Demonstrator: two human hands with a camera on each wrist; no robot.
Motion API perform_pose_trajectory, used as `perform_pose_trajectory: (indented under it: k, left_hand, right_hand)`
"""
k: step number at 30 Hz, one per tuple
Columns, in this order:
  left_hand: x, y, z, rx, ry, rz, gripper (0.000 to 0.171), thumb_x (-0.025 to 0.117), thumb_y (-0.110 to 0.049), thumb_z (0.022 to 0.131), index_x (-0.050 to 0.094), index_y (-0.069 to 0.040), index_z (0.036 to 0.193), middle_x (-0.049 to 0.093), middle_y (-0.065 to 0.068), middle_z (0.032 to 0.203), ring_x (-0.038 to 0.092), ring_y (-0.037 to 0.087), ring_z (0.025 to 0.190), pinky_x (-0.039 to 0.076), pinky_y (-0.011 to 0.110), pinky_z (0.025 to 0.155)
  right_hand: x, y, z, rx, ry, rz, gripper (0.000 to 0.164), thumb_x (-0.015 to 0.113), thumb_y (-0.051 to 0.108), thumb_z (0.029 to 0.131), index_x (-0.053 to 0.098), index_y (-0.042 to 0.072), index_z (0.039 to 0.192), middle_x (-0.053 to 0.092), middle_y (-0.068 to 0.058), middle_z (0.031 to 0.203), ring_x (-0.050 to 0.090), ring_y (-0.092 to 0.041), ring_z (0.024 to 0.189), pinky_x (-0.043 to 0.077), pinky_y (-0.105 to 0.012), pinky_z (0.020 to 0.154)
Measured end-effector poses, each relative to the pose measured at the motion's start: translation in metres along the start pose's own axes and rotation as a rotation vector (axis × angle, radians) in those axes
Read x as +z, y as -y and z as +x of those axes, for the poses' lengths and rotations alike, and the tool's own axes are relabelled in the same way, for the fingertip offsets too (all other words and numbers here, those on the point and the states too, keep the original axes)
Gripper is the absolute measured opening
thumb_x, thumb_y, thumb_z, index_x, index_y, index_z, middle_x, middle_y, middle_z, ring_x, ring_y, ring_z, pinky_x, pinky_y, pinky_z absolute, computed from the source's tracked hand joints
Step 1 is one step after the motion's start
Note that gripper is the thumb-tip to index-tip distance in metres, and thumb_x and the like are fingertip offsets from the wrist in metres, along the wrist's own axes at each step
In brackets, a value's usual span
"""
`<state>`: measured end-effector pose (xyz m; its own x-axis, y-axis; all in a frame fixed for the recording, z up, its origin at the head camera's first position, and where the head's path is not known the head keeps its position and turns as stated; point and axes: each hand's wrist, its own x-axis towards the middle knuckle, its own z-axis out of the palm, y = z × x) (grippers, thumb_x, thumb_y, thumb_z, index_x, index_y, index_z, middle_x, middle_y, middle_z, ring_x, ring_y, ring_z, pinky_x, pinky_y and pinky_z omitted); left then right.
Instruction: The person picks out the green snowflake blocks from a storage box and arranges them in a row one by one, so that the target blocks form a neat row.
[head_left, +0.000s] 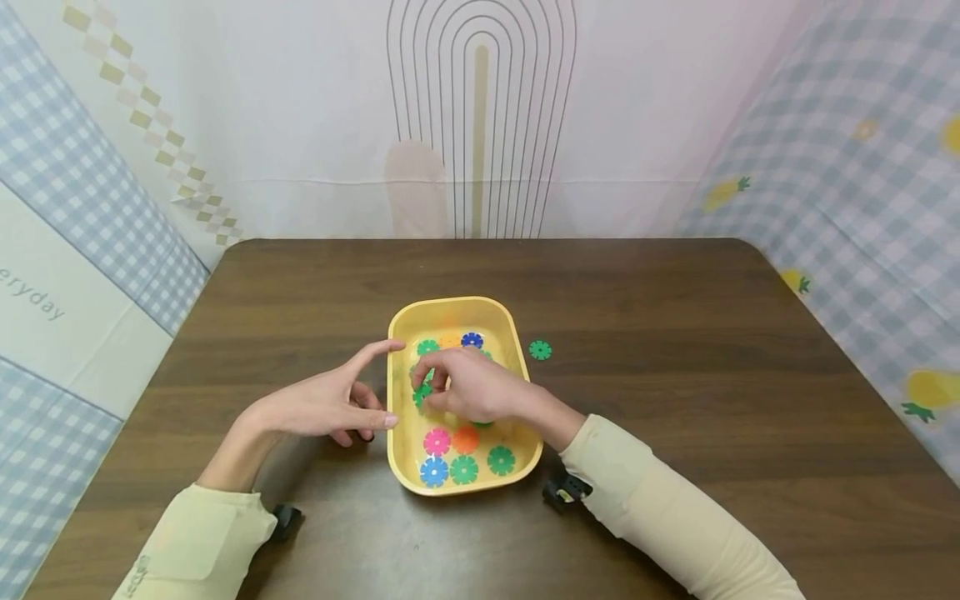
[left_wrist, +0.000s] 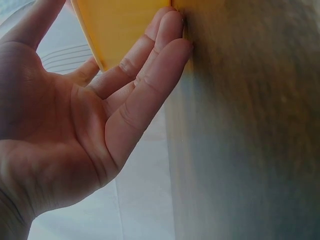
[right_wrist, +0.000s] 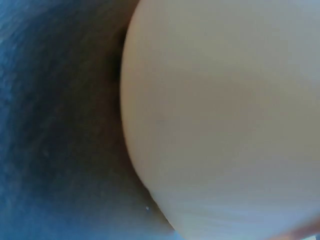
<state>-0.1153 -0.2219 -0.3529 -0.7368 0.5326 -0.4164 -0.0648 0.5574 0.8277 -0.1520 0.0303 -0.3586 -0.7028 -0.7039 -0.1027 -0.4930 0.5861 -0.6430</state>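
Note:
A yellow tray (head_left: 405, 479) holds several notched plastic discs, among them a pink disc (head_left: 437, 442), an orange disc (head_left: 466, 438) and a blue disc (head_left: 433, 472). My right hand (head_left: 480, 387) reaches over the tray from the right, thumb and index finger pinching a green disc (head_left: 422, 395) near the left wall. Its palm hides part of the tray's middle. On the tray's left rim rest the spread thumb and index finger of my left hand (head_left: 322, 404). The other left fingers (left_wrist: 145, 95) are loosely bent beside the outer wall in the left wrist view.
One green disc (head_left: 540, 349) lies on the brown wooden table (head_left: 675, 333), just right of the tray. Patterned cloth (head_left: 315, 125) hangs behind the table and along both sides. The right wrist view is mostly filled by a pale, blurred surface.

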Motion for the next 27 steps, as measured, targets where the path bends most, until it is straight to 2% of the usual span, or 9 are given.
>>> perform_pose_trajectory:
  k: [7,13,23,27]
  left_hand:
    - [0.000,0.000,0.001,-0.008,-0.006,0.012,0.099,0.078,-0.042,0.096,0.007,-0.037,0.166,0.073,0.014,0.098,0.071,0.026,0.088,0.063,0.042,0.074]
    - [0.000,0.001,0.000,-0.013,-0.006,0.003,0.101,0.078,-0.041,0.096,0.006,-0.037,0.166,0.073,0.014,0.098,0.071,0.027,0.087,0.063,0.042,0.074]
    - [0.002,0.001,0.000,-0.008,-0.013,0.005,0.102,0.079,-0.040,0.096,0.006,-0.036,0.167,0.073,0.015,0.099,0.070,0.027,0.088,0.062,0.043,0.074]
    - [0.002,-0.001,0.000,-0.008,-0.016,0.010,0.101,0.079,-0.038,0.096,0.006,-0.036,0.166,0.073,0.014,0.099,0.070,0.027,0.088,0.062,0.042,0.074]
  right_hand:
    - [-0.016,0.001,-0.009,-0.015,-0.106,0.061,0.022,0.082,0.013,0.092,0.075,0.015,0.113,0.070,0.003,0.086,0.063,-0.014,0.078,0.050,-0.025,0.068]
    - [-0.028,-0.002,-0.017,0.025,-0.145,0.141,0.025,0.082,0.012,0.093,0.074,0.015,0.116,0.069,0.001,0.089,0.064,-0.014,0.082,0.052,-0.027,0.068]
    - [-0.040,-0.017,-0.031,0.056,-0.236,0.250,0.026,0.082,0.009,0.091,0.074,0.013,0.116,0.069,-0.005,0.096,0.066,-0.021,0.087,0.054,-0.030,0.064]
    - [-0.045,-0.022,-0.036,0.086,-0.260,0.279,0.027,0.081,0.009,0.092,0.074,0.013,0.117,0.068,-0.007,0.096,0.064,-0.022,0.083,0.053,-0.030,0.063]
